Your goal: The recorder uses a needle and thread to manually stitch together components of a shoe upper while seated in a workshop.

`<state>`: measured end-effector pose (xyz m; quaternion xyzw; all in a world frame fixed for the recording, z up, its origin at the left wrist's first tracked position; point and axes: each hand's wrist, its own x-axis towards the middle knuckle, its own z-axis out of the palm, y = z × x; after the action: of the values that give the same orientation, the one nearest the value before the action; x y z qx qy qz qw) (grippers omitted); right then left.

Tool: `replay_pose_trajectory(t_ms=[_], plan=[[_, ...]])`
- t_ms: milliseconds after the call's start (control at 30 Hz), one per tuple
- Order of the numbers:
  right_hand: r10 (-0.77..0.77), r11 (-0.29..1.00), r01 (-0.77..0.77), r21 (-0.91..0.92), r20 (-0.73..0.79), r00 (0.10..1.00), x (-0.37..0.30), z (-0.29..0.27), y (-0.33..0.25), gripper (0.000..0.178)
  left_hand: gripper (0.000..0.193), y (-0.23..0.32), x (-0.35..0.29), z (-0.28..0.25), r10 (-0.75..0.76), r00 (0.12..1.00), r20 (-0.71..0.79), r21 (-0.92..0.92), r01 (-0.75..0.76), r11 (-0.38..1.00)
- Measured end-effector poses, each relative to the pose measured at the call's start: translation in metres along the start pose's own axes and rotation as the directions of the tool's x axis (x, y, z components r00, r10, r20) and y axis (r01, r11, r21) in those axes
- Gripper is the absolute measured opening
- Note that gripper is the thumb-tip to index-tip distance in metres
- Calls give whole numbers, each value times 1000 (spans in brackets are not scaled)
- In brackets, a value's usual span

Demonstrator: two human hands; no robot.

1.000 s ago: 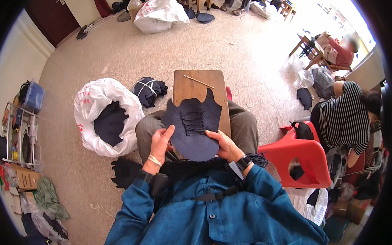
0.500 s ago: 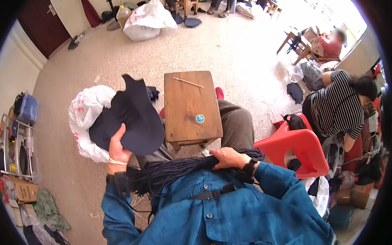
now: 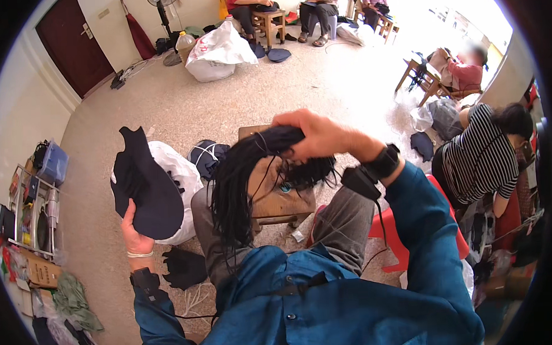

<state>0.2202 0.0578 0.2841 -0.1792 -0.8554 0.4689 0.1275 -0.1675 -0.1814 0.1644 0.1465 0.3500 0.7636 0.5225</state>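
My left hand (image 3: 135,235) grips some dark navy cut fabric pieces (image 3: 152,201) with a curved outline, held up at the left in front of a white plastic bag (image 3: 188,169). My right hand (image 3: 323,133) is closed around the middle of a bundle of thin black cords (image 3: 231,186). The cords droop on both sides over a small wooden stool (image 3: 283,207) between my knees, and their left end hangs down across my thigh. A round sticker on the stool top is partly hidden by the cords.
Dark pieces crossed with white string (image 3: 206,156) lie left of the stool; another dark piece (image 3: 185,268) is on the floor near my left forearm. A red plastic chair (image 3: 384,229) stands at the right, beside a bending person in stripes (image 3: 476,156). Others sit at the back.
My right hand has lifted the cord bundle off my lap and forward over the stool. My left hand has moved left with the fabric pieces. The view has tilted up slightly.
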Motion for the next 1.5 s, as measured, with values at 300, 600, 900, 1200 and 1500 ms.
replay_pose_trajectory(t_ms=[300,600,900,1200,1500], plan=[[-75,959,5,-285,-236,969,9,54,119,31,43,-49,72,63,-225,971,81,-15,227,974],[-41,917,51,-396,34,999,9,89,224,60,40,-125,270,99,-467,884,7,82,465,881],[46,962,30,-273,268,962,19,77,240,48,41,-174,385,67,-612,779,-138,71,624,778],[136,941,-51,-334,235,962,19,89,235,47,42,-103,279,77,-609,625,-488,-104,652,751],[371,857,-207,-472,284,884,65,78,187,48,42,132,211,138,-473,590,-654,-112,544,832]])
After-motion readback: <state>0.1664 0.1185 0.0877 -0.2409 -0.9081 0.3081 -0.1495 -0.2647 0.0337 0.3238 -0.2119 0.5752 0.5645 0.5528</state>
